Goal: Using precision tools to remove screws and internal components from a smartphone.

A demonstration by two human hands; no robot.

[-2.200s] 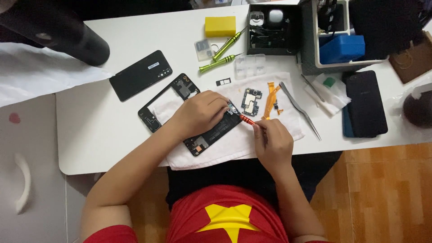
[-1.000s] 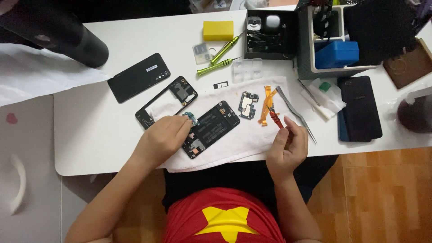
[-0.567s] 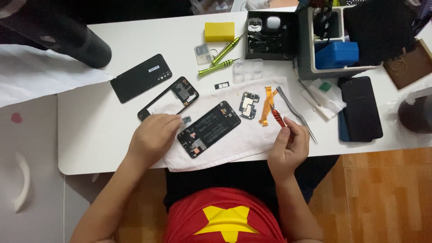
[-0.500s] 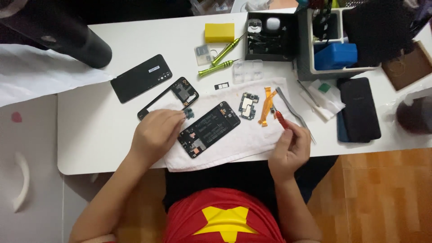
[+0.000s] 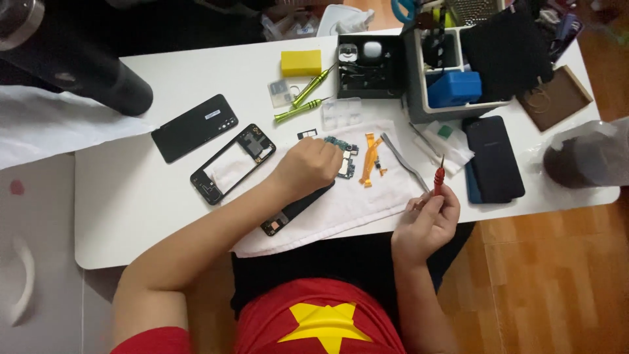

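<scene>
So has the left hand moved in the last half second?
Yes. The left hand has gone from the phone's lower-left end up and right across the white cloth, and now reaches the small circuit board.

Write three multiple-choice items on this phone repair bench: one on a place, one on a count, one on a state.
1. Where does the black back cover lie?
A. on the white cloth
B. on the bare table left of the phone frame
C. in the grey organiser

2. How many green screwdrivers lie by the yellow block?
A. two
B. one
C. four

3. The right hand is:
A. empty
B. flat on the table
C. holding a red screwdriver upright

B: it rests off the cloth. A: two green handles show. C: fingers close around it.
</scene>
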